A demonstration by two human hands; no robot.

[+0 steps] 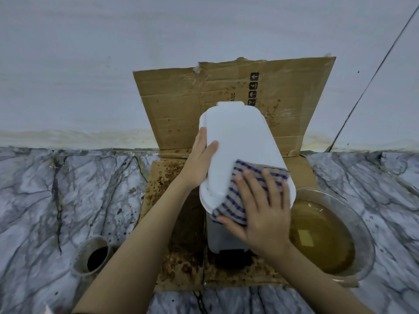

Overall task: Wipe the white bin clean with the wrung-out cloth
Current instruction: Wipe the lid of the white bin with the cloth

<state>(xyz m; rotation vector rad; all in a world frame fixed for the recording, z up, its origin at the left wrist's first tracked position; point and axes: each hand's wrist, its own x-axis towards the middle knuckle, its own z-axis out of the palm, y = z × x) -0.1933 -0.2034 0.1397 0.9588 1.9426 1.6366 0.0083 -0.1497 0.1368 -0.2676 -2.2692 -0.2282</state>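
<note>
The white bin (240, 141) stands upright on stained cardboard, its lid facing me. My left hand (199, 159) clasps the lid's left edge, thumb on top. A blue-and-beige checked cloth (247, 173) lies over the near right part of the lid and hangs over its front rim. My right hand (260, 211) presses flat on the cloth with fingers spread. The bin's black pedal base (233, 259) shows below my right wrist.
Flattened cardboard (181, 105), spotted brown, covers the marble floor (68, 189) and leans up the wall. A glass bowl (328, 234) of murky brownish water sits right of the bin. A small glass cup (93, 254) with dark dregs stands at the left.
</note>
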